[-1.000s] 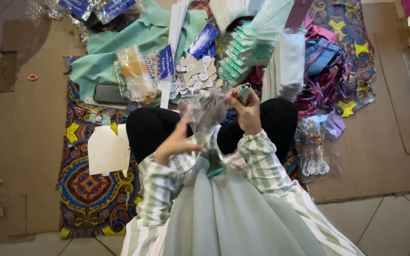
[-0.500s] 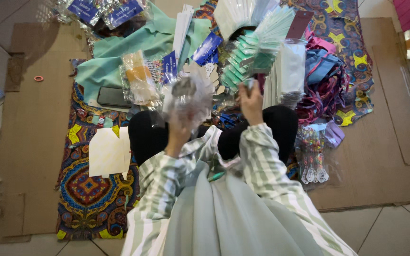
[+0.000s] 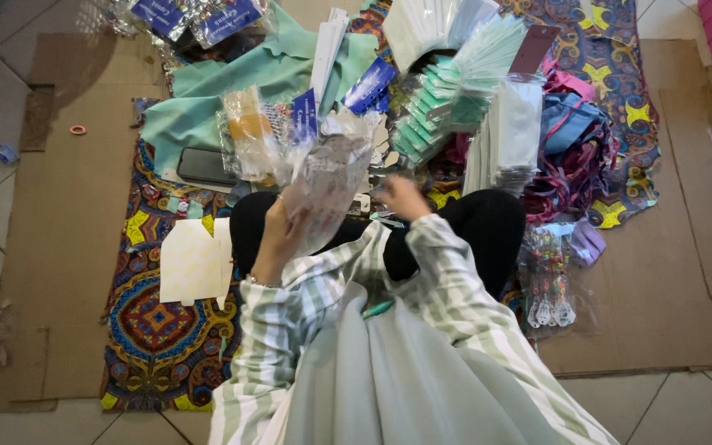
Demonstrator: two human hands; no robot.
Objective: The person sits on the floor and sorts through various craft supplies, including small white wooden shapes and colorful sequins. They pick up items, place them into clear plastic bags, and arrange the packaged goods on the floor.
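While the left hand [image 3: 278, 235] holds a clear plastic bag [image 3: 327, 185] raised over the lap, closed on its lower edge, the right hand [image 3: 404, 198] reaches forward to small pieces by the knees — whether it grips anything I cannot tell, as it is blurred. Judging by the spread, the packing is partway: stacks of green packets [image 3: 438, 107] and white packets [image 3: 508, 136] lie filled on the patterned cloth [image 3: 158, 330], with a white card [image 3: 191, 262] and loose bits left beside them.

A: What clothes the person's arms?
B: Long sleeves [image 3: 455, 288] striped pale green and white, cuffed at each wrist; a thin bracelet [image 3: 257, 283] circles the left one.
A: And below?
B: A pale grey-green garment [image 3: 389, 379]; black trousers [image 3: 488, 227].
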